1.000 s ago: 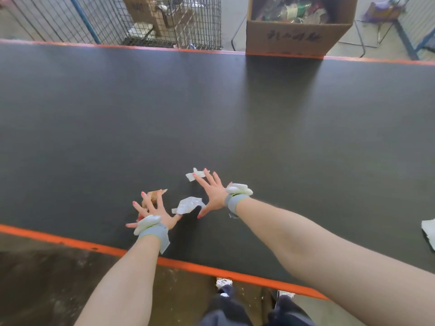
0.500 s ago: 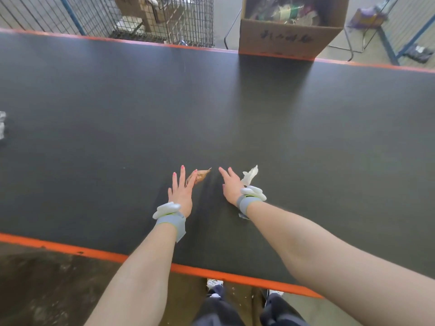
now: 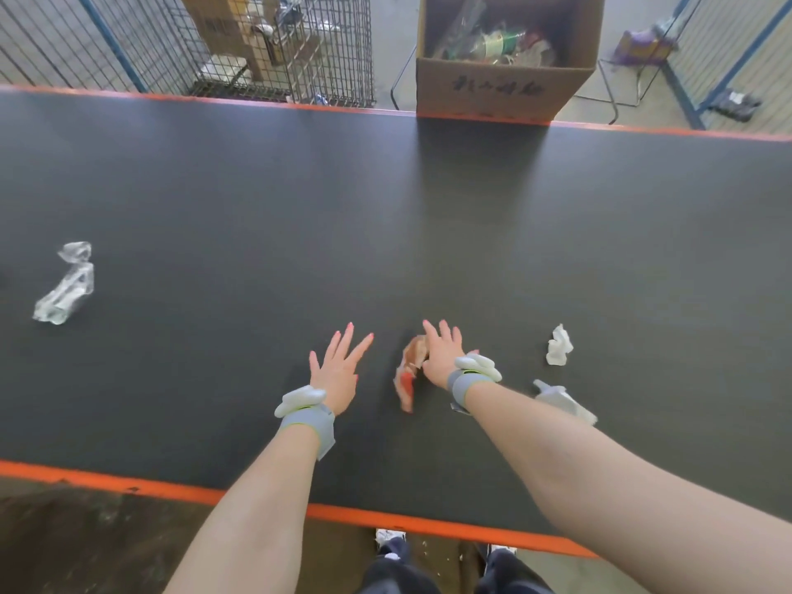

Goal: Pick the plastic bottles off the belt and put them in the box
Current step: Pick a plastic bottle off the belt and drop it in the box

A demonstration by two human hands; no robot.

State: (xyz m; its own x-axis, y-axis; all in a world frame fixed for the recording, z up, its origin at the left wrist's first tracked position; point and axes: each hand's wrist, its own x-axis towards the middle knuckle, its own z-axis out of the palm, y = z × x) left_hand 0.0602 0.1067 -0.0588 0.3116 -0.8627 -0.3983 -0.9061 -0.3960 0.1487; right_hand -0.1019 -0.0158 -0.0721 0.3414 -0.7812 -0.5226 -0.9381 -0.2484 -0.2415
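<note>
Belt [image 3: 428, 216] stretched wide and dark, the box [image 3: 501, 94] well apart at its far edge, already holding bottles. Only one crushed clear bottle [image 3: 64, 285] lay on it, far to the left of both hands; a slow reach would likely let it ride past. Paper scraps [image 3: 559, 347] might be grabbed by mistake. The left hand [image 3: 338, 370] hovered flat, fingers spread, holding nothing. The right hand [image 3: 443, 355] lay straight-fingered against a brown wrapper [image 3: 407, 375], not gripping it.

Soft even daylight, box [image 3: 505, 90] shadow across belt [image 3: 257, 199], wide-angle bowing, slight blur.
</note>
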